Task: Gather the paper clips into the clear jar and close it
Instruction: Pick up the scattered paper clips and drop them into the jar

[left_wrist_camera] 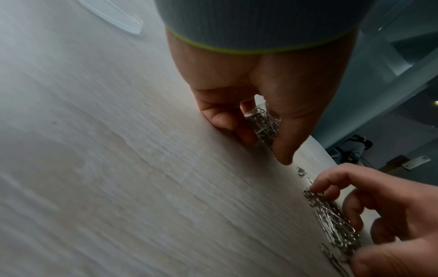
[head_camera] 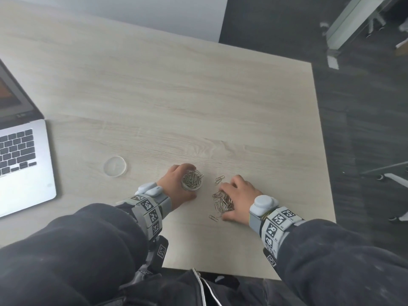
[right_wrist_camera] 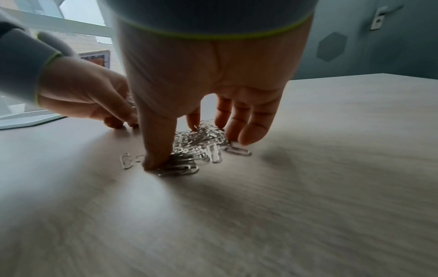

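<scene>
A small clear jar (head_camera: 192,180) partly filled with paper clips stands upright on the wooden table (head_camera: 198,107). My left hand (head_camera: 174,186) grips it from the left, and the left wrist view shows the fingers and thumb wrapped round the jar (left_wrist_camera: 264,125). To its right lies a loose pile of silver paper clips (head_camera: 221,203). My right hand (head_camera: 239,195) arches over the pile (right_wrist_camera: 201,144), thumb planted on its near side and spread fingertips on the far side. A few stray clips (head_camera: 219,179) lie apart from the pile. The round clear lid (head_camera: 115,166) lies flat left of the jar.
An open silver laptop (head_camera: 22,162) sits at the table's left edge. The table's right edge (head_camera: 322,151) drops to dark floor, and its near edge is just below my forearms.
</scene>
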Available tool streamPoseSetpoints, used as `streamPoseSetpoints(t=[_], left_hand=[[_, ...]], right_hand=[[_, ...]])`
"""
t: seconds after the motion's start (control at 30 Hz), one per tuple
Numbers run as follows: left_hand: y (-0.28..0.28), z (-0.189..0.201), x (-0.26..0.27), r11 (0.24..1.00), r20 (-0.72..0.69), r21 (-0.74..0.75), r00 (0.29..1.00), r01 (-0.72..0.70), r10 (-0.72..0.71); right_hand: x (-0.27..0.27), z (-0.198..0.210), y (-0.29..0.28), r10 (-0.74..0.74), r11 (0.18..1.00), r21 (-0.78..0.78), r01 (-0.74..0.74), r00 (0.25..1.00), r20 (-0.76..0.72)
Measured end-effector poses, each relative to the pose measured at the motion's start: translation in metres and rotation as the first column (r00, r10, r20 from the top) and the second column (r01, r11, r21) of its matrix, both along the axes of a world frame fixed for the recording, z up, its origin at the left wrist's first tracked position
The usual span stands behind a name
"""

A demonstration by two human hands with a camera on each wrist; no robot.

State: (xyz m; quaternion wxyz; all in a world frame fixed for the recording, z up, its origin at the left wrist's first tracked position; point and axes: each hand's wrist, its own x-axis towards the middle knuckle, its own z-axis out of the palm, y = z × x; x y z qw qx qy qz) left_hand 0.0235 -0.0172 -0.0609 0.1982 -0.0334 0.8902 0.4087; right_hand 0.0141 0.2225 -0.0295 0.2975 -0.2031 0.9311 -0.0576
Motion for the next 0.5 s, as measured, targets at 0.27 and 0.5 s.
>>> streamPoseSetpoints(t=[0.27,0.5], left_hand=[[0.0,0.002,0.001,1.0,0.0,-0.004,1.0,0.01,-0.01],[-0.002,0.002,0.003,1.0,0.001,-0.005,1.0,0.023,-0.023]], right_hand=[[-0.005,-0.002,0.001,-0.094,0.992,-0.081,0.1,0.993,0.073],[-0.008,-0.004,-0.01,-0.161,0.982,-0.082,0.169,0.982,0.096]])
